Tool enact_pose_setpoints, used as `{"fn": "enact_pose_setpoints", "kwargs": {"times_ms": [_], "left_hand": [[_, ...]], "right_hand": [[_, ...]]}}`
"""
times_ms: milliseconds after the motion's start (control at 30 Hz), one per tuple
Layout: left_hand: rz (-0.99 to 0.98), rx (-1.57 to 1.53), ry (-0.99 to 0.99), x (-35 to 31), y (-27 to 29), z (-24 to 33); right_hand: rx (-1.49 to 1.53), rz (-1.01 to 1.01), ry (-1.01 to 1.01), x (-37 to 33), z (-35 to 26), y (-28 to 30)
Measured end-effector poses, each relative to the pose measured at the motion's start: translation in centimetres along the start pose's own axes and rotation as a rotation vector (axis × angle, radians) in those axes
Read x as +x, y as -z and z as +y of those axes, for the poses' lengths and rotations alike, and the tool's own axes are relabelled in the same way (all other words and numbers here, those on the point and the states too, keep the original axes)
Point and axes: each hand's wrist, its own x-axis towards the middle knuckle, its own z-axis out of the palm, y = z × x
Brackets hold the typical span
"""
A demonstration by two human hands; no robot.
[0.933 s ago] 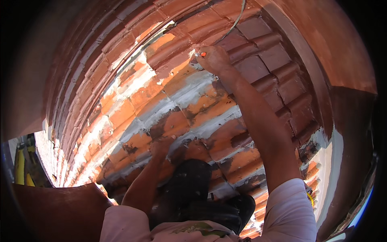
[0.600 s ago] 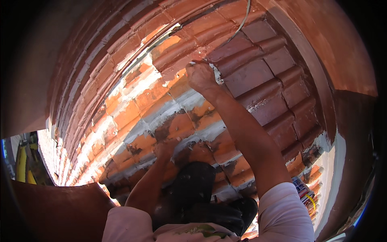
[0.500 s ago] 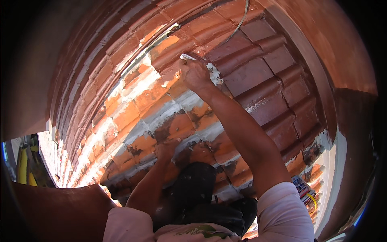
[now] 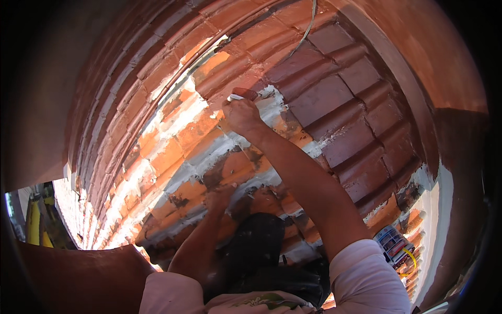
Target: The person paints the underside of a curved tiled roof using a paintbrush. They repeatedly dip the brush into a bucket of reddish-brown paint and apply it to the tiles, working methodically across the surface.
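Note:
My right hand (image 4: pixel 242 116) is closed round a paintbrush (image 4: pixel 244 94), of which a whitish part and dark red bristles show past the fingers. The bristles are at the roof tiles, along the border between brown-red painted tiles (image 4: pixel 320 99) and bare orange tiles (image 4: pixel 194 137) with grey-white patches. Lower down and to the left, my left hand (image 4: pixel 219 197) rests on the bare tiles, with nothing seen in it. Its fingers are partly lost against the orange surface, but a fingertip sticks out.
A paint can (image 4: pixel 391 245) with a yellow handle stands at the lower right. A thin cable (image 4: pixel 308 29) hangs over the painted tiles at the top. A brown pipe (image 4: pixel 180 73) crosses the roof. Brown walls (image 4: pixel 460 152) curve along the sides. My dark-clothed knee (image 4: pixel 259 235) is on the tiles.
My right hand has moved a little down and left with the paintbrush, and more of the dark red bristles shows. My left hand stays on the tiles. The whole view has shifted slightly.

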Motion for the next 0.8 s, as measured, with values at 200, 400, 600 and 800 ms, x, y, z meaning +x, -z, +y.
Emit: {"fn": "enact_pose_setpoints", "kwargs": {"times_ms": [200, 400, 600, 800], "left_hand": [[-0.026, -0.046, -0.12, -1.0, 1.2, 0.4], [-0.006, 0.067, -0.061, -0.6, 0.7, 0.6], [0.011, 0.084, 0.04, -0.2, 0.5, 0.1], [0.019, 0.023, -0.009, 0.3, -0.4, -0.7]], "right_hand": [[0.548, 0.052, -0.441, 2.6, 1.9, 4.5], [0.21, 0.119, -0.361, 5.1, 8.9, 9.0], [0.174, -0.127, 0.043, 1.6, -2.8, 1.4], [0.537, 0.02, -0.197, 1.3, -6.7, 0.7]]}}
